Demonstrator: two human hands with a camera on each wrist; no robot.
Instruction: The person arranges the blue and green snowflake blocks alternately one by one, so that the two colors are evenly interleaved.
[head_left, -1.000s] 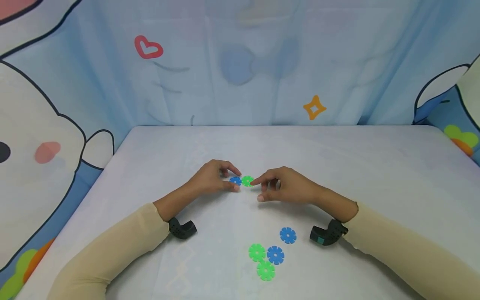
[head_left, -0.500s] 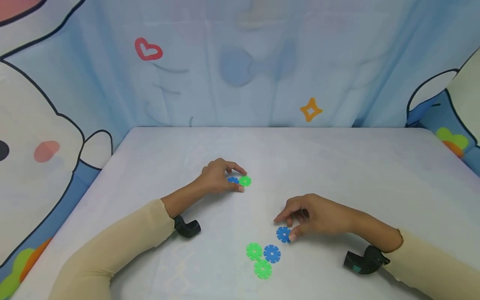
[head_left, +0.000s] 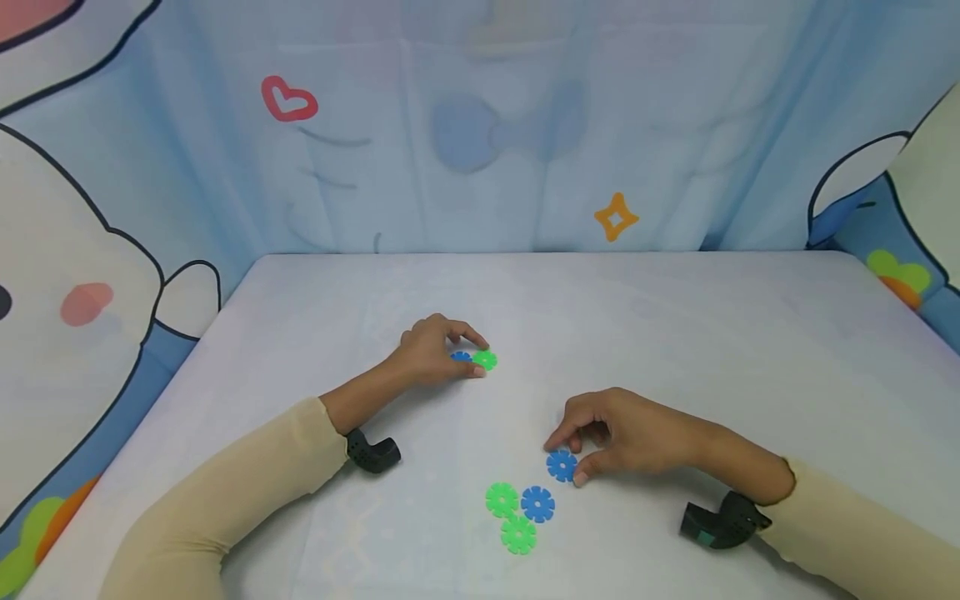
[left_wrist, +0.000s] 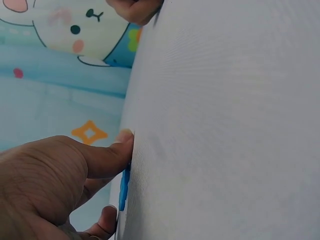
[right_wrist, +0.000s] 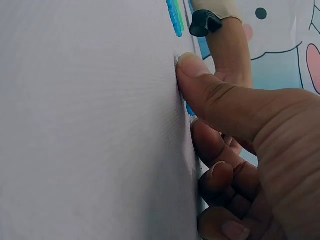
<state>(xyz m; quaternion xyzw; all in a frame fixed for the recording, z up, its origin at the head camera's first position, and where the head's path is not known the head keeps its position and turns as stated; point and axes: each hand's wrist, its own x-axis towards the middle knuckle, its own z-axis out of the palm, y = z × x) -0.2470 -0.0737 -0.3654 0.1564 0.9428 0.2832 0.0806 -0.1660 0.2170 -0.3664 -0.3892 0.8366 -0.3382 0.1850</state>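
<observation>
Beyond the middle of the table, my left hand [head_left: 429, 350] holds a green notched plastic disc [head_left: 485, 360] by its edges between thumb and index finger. Up against that disc lies a blue notched disc [head_left: 461, 357], partly hidden by the hand; it shows as a thin blue edge [left_wrist: 124, 190] in the left wrist view. My right hand [head_left: 630, 429], nearer me, pinches another blue disc [head_left: 562, 466] between thumb and index finger, flat at the tabletop. In the right wrist view the thumb [right_wrist: 200, 85] covers most of this disc.
Close to the right hand lie one more blue disc [head_left: 537, 504] and two green discs, the upper one [head_left: 502, 500] nearly touching the lower one [head_left: 518, 534]. A white cloth covers the table [head_left: 675, 317]. Behind it hangs a printed blue curtain [head_left: 510, 200].
My right hand has left the green disc and come toward me and right, to the nearest single blue disc. The left thumb and index finger have slid rightward from the blue disc to the green one.
</observation>
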